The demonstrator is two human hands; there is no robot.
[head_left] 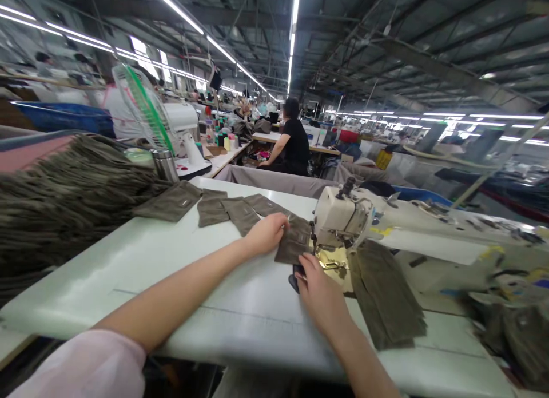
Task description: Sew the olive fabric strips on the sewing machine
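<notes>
An olive corduroy patch [294, 242] lies under the needle of a cream industrial sewing machine [341, 218], on its brass-coloured plate [330, 265]. My left hand [266, 233] presses on the patch's left edge, fingers together. My right hand [319, 289] is just below it, fingers pinching a dark strip of cloth [295, 276] at the patch's lower edge. A linked row of similar patches [240, 211] runs leftward across the white table [253, 323]. The needle point is hidden by the machine's presser parts.
A large heap of olive cloth pieces [64, 203] lies at the left. A folded olive stack [381, 292] sits right of the machine. A steel flask [165, 165] and white fan [180, 123] stand beyond the table. A co-worker in black [291, 140] sits at another table.
</notes>
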